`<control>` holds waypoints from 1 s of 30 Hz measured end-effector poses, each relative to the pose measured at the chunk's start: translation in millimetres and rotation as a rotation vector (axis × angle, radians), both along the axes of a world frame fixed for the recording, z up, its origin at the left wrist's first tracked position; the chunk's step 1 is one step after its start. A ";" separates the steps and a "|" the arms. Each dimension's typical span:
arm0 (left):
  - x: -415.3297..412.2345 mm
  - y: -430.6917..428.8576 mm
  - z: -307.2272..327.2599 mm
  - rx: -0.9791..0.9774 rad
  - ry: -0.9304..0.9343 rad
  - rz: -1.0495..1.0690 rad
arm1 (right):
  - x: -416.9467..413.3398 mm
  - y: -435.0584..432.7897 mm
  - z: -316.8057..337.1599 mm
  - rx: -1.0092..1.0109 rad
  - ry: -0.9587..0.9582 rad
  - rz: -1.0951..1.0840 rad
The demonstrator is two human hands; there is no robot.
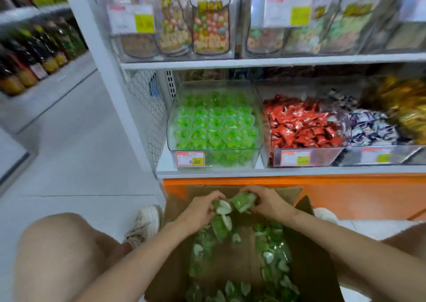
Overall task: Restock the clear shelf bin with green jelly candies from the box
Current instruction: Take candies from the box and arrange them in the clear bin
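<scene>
A bunch of green jelly candies is gripped in the curled fingers of the left hand and right hand, low at centre frame above the box, below the clear bin at mid-frame. They are judged light, slick and squashy, best cupped from beneath; the bunch hangs lengthwise towards the frame's bottom.

Box: near end cut off by the bottom edge.
Left grip, right grip: fingertips hidden behind the green jelly candies they hold.
Upper packets: blurred, tops cut off.
Bottles: blurred, labels unreadable.
Right shoe: mostly hidden behind the box.
</scene>
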State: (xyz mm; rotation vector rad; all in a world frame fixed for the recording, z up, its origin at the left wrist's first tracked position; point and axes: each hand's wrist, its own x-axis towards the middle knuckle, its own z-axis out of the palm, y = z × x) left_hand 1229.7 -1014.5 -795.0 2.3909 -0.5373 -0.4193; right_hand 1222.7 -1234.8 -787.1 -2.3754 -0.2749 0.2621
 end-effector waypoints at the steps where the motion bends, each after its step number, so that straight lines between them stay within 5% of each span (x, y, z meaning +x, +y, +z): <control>1: 0.4 0.9 11.8 -0.019 -0.022 0.007 | -1.5 0.6 12.5 0.018 -0.010 0.002; 15: 63.0 2.5 167.6 -0.098 -0.321 0.071 | 47.1 -1.4 168.0 0.077 -0.273 -0.101; 30: 177.8 -1.9 151.9 -0.048 -0.270 0.269 | 164.8 26.2 144.2 -0.136 -0.235 -0.223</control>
